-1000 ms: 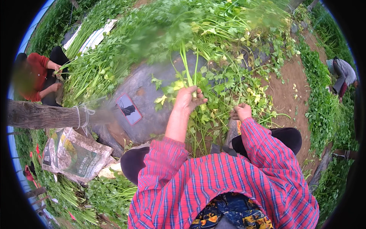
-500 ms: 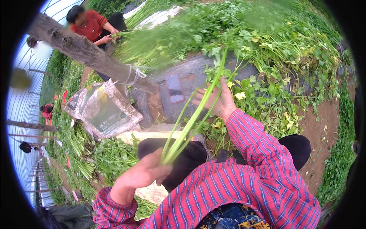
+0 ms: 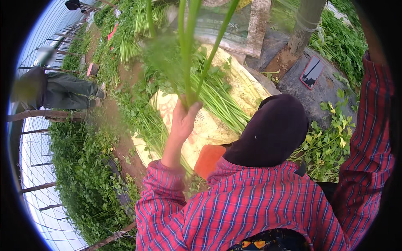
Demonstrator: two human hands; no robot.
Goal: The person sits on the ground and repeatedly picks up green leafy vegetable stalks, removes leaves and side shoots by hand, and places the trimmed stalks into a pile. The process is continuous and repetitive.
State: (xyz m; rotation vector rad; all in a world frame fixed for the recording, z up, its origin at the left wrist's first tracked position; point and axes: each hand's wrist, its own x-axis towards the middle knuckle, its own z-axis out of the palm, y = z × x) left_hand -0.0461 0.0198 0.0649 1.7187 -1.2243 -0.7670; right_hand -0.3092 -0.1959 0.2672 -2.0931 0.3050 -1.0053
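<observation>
My left hand (image 3: 184, 119) is closed around the base of a few green celery stalks (image 3: 188, 62), which stand upright and fan out past the upper edge. Below and beside that hand lies a yellowish woven sack (image 3: 211, 131) with cut celery (image 3: 226, 104) spread on it, its pale stalk ends toward my dark-covered knee (image 3: 268, 131). My right arm (image 3: 364, 129) is raised along the right rim. Only a bit of bare wrist shows there, and the hand itself is beyond the picture.
A wooden post (image 3: 305, 25) rises at the upper right, with a red-edged phone (image 3: 312, 72) on dark plastic sheeting near it. A printed sack (image 3: 228, 29) stands at the back. At left are dark green trousers (image 3: 67, 90), leafy plants (image 3: 92, 175) and poles. An orange pad (image 3: 209, 161) sits by my knee.
The view has swung left. My left hand has lifted the stalks from a slant across my lap to upright over the sack. My right hand has left the stalks and gone out to the right.
</observation>
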